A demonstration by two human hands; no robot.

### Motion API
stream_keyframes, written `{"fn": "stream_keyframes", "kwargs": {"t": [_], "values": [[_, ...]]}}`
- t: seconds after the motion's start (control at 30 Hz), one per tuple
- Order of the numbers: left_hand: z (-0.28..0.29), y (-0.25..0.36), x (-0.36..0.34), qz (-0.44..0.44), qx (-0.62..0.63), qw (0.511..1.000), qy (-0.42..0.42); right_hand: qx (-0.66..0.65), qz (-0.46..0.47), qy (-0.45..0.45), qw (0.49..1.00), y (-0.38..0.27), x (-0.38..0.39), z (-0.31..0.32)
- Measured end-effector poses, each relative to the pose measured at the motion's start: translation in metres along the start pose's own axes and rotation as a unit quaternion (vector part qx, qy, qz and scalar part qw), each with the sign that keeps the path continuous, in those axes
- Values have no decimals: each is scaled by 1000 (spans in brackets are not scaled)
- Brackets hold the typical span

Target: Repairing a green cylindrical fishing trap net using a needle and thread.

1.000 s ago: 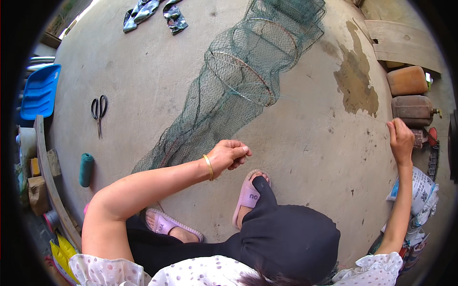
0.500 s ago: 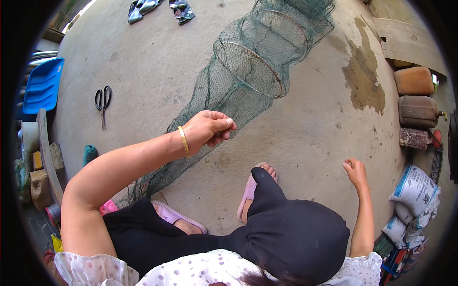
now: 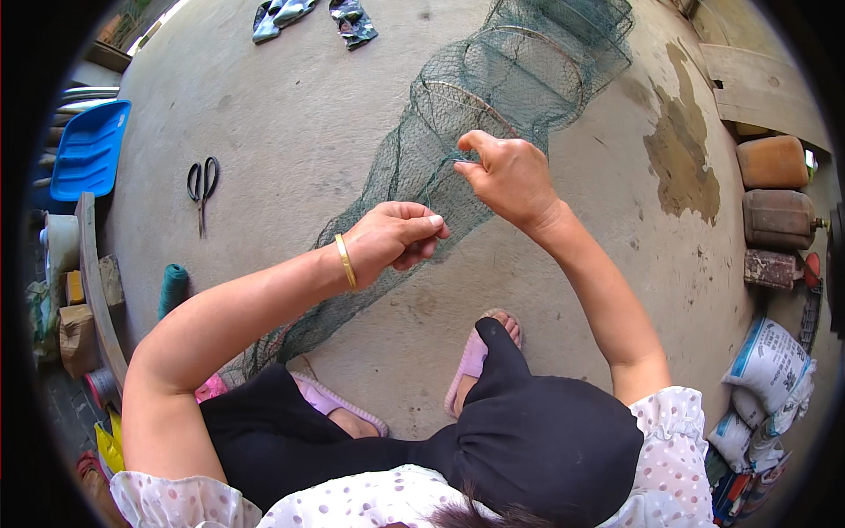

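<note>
Net [image 3: 418, 163] of fine dark-green mesh lies on the concrete floor [image 3: 290, 114], beneath and beyond both grips; it bunches into a narrow, gathered end to the near left of the left grip [image 3: 396, 236] and widens past the right grip [image 3: 513, 180], where thin, brownish hoops [image 3: 482, 103] spread it. The left grip is closed, thumb pressed on the folded forefinger; the right grip curls thumb and forefinger toward each other, and I cannot tell whether either pinches a strand. In the frame half a second earlier the right grip is well off to the right; now it is over the mesh, just beside the left grip, whose pose is nearly unchanged. Well to the right of both grips, a white-and-blue sack [image 3: 767, 356] bears dark printing.
</note>
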State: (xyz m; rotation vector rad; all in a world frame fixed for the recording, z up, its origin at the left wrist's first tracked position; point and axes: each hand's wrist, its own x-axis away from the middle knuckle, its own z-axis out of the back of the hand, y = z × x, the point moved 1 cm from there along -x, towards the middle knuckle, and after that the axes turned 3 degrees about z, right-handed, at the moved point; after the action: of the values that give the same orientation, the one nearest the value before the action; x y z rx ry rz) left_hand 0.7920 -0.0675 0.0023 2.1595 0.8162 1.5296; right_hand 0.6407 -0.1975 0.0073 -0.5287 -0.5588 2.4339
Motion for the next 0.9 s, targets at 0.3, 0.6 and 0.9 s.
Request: {"fn": "stream_keyframes", "kwargs": {"t": [0.3, 0.6, 0.9], "values": [[15, -10, 1, 1, -29, 999, -27, 48, 1, -43, 998, 5, 5, 3], [17, -17, 2, 23, -68, 996, -45, -194, -216, -67, 954, -5, 54, 80], [20, -3, 2, 1, -46, 999, -3, -72, -257, -283, 921, 21, 138, 90]]}}
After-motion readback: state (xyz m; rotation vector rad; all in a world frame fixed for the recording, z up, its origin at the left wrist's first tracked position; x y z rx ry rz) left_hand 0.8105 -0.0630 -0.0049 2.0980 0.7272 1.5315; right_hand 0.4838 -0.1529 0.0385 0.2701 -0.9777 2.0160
